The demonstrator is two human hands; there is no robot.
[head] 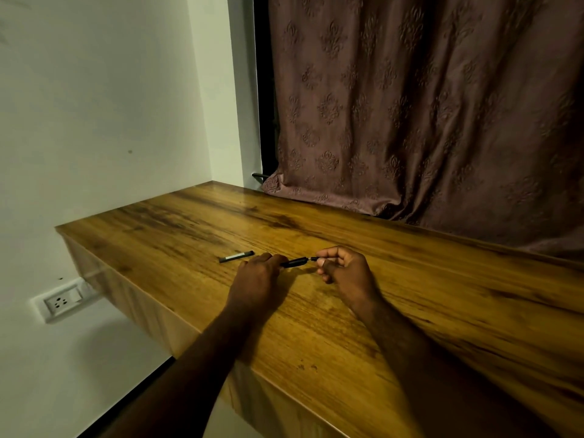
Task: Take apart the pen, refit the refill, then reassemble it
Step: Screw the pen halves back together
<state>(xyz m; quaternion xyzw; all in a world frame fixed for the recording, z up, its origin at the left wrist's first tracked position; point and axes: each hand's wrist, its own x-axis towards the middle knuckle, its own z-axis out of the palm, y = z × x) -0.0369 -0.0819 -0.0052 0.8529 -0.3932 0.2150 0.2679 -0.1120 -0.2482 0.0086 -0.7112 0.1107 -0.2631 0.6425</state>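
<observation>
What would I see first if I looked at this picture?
Two hands meet in the middle of the wooden table: the left hand grips a black pen and the right hand pinches its end. Another black pen piece lies just left of them, and a big brown curtain hangs behind.

Left hand (256, 276): bare, on a bare forearm reaching in from 7 o'clock.
Right hand (344, 273): bare, on a bare forearm from 5 o'clock.
Forearms: uncovered to the frame's edge.
</observation>
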